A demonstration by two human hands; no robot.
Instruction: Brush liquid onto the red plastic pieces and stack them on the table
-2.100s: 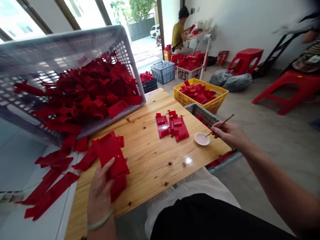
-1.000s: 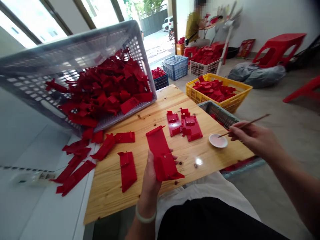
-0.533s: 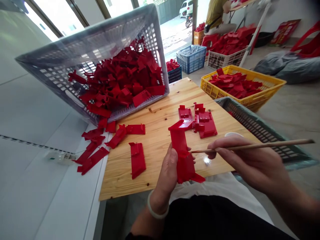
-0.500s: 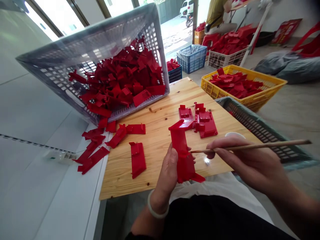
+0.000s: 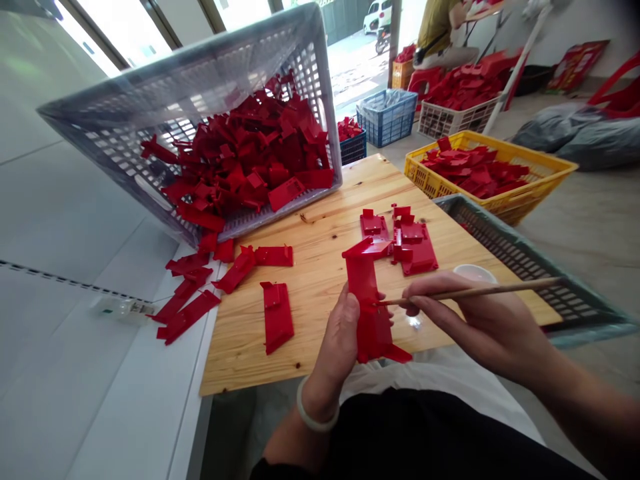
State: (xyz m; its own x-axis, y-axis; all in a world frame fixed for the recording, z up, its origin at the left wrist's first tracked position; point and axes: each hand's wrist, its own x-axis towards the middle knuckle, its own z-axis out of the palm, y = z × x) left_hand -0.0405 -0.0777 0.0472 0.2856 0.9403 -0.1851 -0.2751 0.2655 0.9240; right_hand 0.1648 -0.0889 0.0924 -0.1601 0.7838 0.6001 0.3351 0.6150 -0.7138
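My left hand (image 5: 343,327) is closed round a red plastic part (image 5: 364,283), a long plate with flaps at both ends, held up over the table's front edge. Between the thumb and fingers of my right hand (image 5: 480,327) is a thin wooden paintbrush (image 5: 475,291), its tip touching the middle of that part. Just behind the right hand shows a white dish (image 5: 476,273), partly covered. Several more red parts (image 5: 417,250) stand together beyond the held one. A single red part (image 5: 277,317) lies to the left of my left hand.
A grey crate (image 5: 330,87) lies tipped on its side at the back left, heaped with red parts that spill onto the wooden table (image 5: 320,260). Right of the table are a green crate (image 5: 505,233) and a yellow crate (image 5: 550,170). A person (image 5: 440,33) sits farther back.
My right hand and the paintbrush have moved slightly left, bringing the brush tip further in on the red part. The view has shifted a little; the left hand keeps its hold.
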